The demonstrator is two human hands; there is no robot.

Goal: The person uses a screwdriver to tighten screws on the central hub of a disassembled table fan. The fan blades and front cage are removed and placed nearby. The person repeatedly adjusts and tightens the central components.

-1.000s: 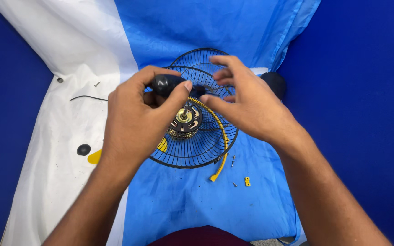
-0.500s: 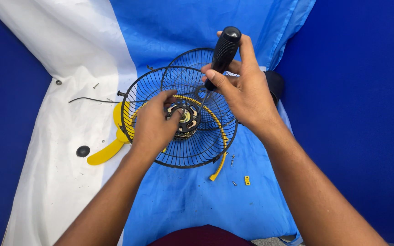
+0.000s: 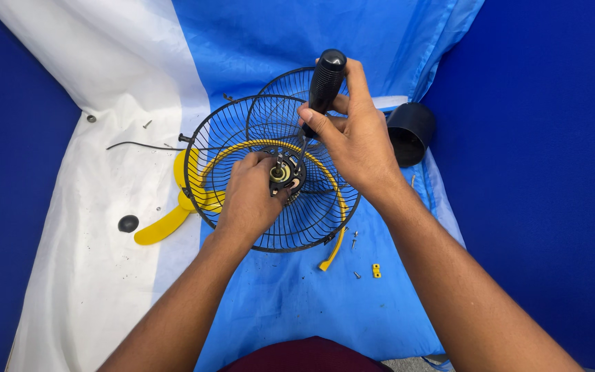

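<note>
A black wire fan guard lies on a blue and white sheet, with the fan's motor hub at its middle. My left hand rests inside the guard and holds the hub from the left. My right hand grips the black handle of a screwdriver, held upright with its tip down at the hub. A second black guard lies behind the first. A yellow rim ring runs under the guard.
A yellow fan blade lies under the guard's left edge. A black cup-shaped cover sits at the right. A black round cap, a thin black wire, loose screws and a small yellow clip lie about.
My right hand lifted the screwdriver upright and brought its tip down to the hub. My left hand moved from covering the hub to holding it from the left side.
</note>
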